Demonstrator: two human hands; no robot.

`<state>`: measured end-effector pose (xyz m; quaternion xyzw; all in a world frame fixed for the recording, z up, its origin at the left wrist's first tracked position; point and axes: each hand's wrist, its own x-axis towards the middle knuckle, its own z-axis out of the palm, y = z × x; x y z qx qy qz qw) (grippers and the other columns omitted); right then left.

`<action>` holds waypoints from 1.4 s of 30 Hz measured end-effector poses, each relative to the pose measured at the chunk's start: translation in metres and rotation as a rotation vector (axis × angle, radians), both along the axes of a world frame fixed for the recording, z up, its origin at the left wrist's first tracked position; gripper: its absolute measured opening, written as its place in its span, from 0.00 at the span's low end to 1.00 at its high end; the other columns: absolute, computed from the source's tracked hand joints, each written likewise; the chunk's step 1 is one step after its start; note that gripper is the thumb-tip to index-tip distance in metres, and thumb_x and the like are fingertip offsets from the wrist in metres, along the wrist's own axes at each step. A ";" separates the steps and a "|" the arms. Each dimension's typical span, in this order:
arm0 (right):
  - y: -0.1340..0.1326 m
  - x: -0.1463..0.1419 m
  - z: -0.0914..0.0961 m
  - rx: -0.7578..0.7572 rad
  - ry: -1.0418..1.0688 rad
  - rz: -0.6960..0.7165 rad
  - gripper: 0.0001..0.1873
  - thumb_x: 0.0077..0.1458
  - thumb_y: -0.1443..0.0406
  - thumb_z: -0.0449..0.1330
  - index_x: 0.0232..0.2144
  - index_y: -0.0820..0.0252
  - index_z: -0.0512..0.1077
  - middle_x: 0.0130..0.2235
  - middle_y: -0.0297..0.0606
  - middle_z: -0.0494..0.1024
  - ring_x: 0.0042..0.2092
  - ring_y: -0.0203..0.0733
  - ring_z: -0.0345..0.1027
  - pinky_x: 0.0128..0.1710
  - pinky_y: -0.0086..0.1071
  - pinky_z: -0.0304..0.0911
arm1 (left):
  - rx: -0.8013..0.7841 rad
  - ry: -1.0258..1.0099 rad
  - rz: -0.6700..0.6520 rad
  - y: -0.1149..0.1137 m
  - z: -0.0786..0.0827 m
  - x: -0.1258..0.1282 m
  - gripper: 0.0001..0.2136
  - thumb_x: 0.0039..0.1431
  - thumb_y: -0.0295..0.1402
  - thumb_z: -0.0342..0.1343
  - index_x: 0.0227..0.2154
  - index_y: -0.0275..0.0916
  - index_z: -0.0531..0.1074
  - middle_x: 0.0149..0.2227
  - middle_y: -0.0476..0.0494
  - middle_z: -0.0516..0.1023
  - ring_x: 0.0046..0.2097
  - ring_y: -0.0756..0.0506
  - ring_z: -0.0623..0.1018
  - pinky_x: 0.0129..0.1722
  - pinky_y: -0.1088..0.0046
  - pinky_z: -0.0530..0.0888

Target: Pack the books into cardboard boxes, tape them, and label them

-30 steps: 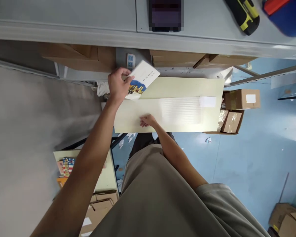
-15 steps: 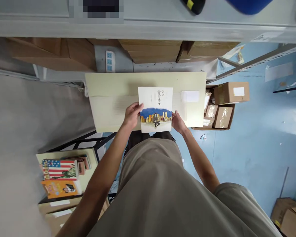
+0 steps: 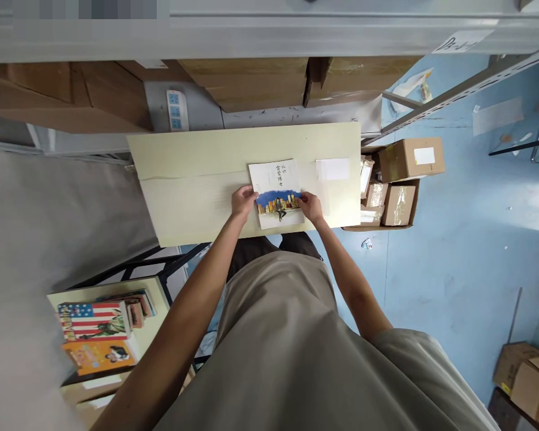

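Note:
A white book [image 3: 276, 179] with a blue skyline picture on its cover lies on a pale yellow table [image 3: 193, 191]. My left hand [image 3: 243, 202] grips the book's left edge with curled fingers. My right hand [image 3: 309, 206] holds its right edge, fingers over the cover picture. A white label [image 3: 333, 169] lies on the table just right of the book.
An open carton of wrapped parcels [image 3: 393, 200] and a small brown box [image 3: 411, 159] stand right of the table on the blue floor. Large cardboard boxes [image 3: 256, 81] sit under a grey shelf behind. A low table at lower left carries a flag-cover book [image 3: 92, 320] and an orange book [image 3: 99, 354].
My left hand brought the book from the table's far left corner to the middle. My right hand left the table's front edge and took the book's right side, and the book came down onto the table.

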<state>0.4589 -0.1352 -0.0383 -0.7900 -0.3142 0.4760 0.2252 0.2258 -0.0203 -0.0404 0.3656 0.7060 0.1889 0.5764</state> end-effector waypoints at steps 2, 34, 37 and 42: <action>-0.005 0.005 0.004 -0.008 -0.028 0.032 0.07 0.65 0.61 0.66 0.41 0.56 0.82 0.41 0.43 0.90 0.45 0.51 0.85 0.50 0.39 0.77 | 0.017 0.064 -0.059 0.002 -0.005 0.000 0.15 0.48 0.29 0.72 0.42 0.38 0.82 0.35 0.44 0.84 0.43 0.39 0.85 0.49 0.63 0.80; 0.007 -0.062 0.038 -0.007 -0.293 0.557 0.08 0.76 0.65 0.62 0.44 0.54 0.82 0.53 0.49 0.86 0.57 0.55 0.79 0.55 0.41 0.75 | 0.146 0.131 -0.142 -0.016 -0.001 -0.006 0.12 0.56 0.28 0.66 0.44 0.41 0.79 0.43 0.42 0.85 0.49 0.38 0.84 0.61 0.61 0.77; 0.015 -0.068 0.029 -0.030 -0.261 0.548 0.08 0.76 0.67 0.63 0.44 0.56 0.83 0.54 0.52 0.86 0.59 0.58 0.79 0.59 0.45 0.75 | 0.170 0.236 -0.169 -0.032 0.003 0.002 0.14 0.59 0.33 0.70 0.46 0.42 0.76 0.48 0.37 0.83 0.54 0.34 0.82 0.66 0.55 0.75; 0.012 -0.076 0.022 0.004 -0.262 0.536 0.10 0.77 0.67 0.61 0.48 0.56 0.84 0.56 0.51 0.87 0.63 0.60 0.77 0.63 0.49 0.74 | 0.202 0.404 -0.137 -0.055 0.001 0.029 0.32 0.51 0.41 0.83 0.52 0.38 0.72 0.62 0.19 0.75 0.70 0.18 0.71 0.73 0.41 0.67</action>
